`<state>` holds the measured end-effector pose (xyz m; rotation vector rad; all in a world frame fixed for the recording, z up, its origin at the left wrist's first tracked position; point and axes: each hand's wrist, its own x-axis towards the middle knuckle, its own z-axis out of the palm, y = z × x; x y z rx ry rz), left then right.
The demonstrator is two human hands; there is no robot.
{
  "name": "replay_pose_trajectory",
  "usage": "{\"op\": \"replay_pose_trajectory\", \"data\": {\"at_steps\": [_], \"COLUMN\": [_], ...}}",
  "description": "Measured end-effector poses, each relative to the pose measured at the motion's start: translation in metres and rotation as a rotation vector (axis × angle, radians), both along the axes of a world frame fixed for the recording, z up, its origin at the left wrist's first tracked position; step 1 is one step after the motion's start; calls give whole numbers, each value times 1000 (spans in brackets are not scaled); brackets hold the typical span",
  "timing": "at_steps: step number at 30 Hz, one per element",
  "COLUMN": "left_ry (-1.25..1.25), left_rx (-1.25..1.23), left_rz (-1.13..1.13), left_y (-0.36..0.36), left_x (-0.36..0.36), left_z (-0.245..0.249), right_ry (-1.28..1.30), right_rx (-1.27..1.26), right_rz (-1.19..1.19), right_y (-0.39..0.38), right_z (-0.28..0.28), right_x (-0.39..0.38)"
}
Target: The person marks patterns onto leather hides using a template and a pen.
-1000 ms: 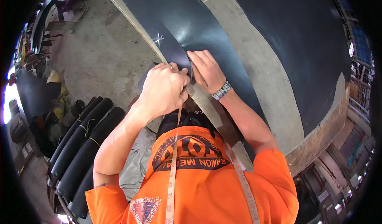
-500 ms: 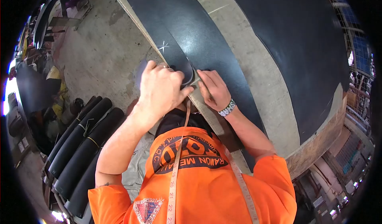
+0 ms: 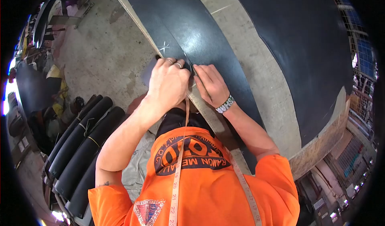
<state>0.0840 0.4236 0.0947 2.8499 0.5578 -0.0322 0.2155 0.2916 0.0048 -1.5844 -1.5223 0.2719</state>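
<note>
A long black sheet [image 3: 212,33], looking like rubber or leather, lies over the bench, with a slit running lengthwise down to my hands. Left of that slit is a narrow strip [image 3: 160,35] bearing a white chalk star. My left hand [image 3: 170,79], with rings on it, is closed over this strip at the bench edge; a greyish flap [image 3: 148,71] hangs out beside it. Close by on the right, my right hand [image 3: 212,83] pinches a slim knife-like tool [image 3: 195,71], mostly hidden by the fingers, at the end of the slit.
Another wide black sheet [image 3: 309,57] lies farther right on the grey bench top [image 3: 262,65]. Several black rolls [image 3: 86,133] are stacked at lower left, beside the concrete floor [image 3: 100,45]. A measuring tape [image 3: 175,186] hangs around my neck.
Both hands have moved slightly up along the slit. My left hand has turned knuckles-forward, and the curled loop of strip seen between the hands is now mostly covered.
</note>
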Motion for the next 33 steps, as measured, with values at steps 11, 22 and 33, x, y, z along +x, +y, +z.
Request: {"op": "replay_pose_trajectory", "data": {"at_steps": [11,22,33], "left_ry": [116,72,136], "left_rx": [-166,-172,-119], "left_rz": [-42,-143,4], "left_y": [15,30,58], "left_x": [4,0,-17], "left_z": [19,35,69], "right_ry": [1,9,-29], "right_rx": [11,29,-22], "right_rz": [14,37,38], "right_y": [34,55,88], "right_z": [-6,-9,-4], "right_x": [3,7,18]}}
